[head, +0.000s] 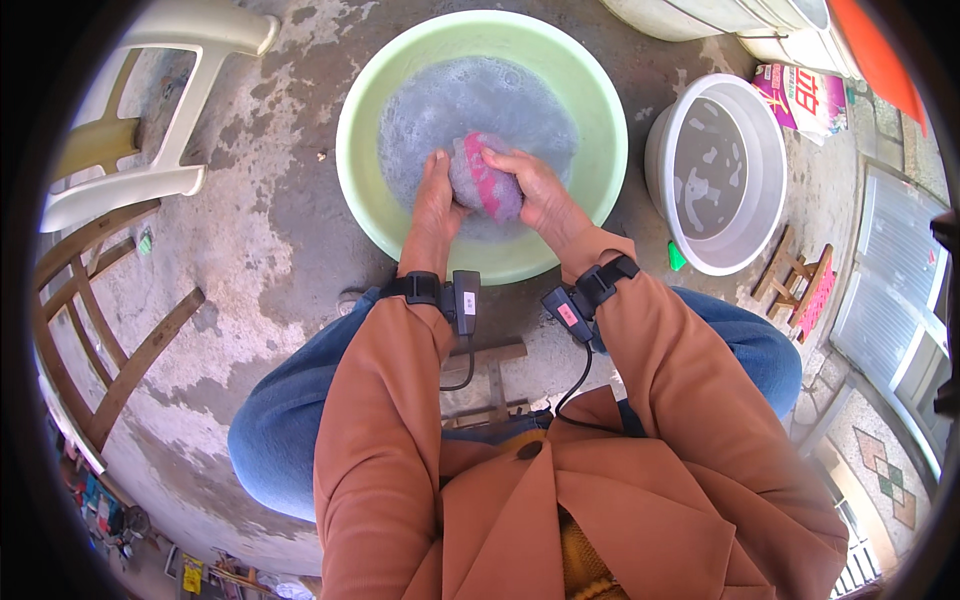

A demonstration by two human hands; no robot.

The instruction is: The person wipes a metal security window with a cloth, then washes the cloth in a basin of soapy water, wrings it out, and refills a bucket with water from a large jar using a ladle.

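A bundled grey cloth item with a pink band (487, 180) is pressed between my two hands. My left hand (437, 193) grips its left side, fingers pointing up along it. On the opposite side my right hand (541, 187) holds it, with the thumb on its upper face. Both hands are over a large pale-green plastic basin (600, 120). Grey, soapy water (480, 90) with foam fills the basin's bottom. The underside of the cloth is hidden, so I cannot tell whether it touches the water.
To the right stands a grey-white basin (660, 150) with cloudy water. Behind it lies a purple-and-white printed bag (806, 97). A small wooden stool (795, 289) sits at the right. White plastic chairs (180, 105) and a wooden frame (142, 367) are at the left.
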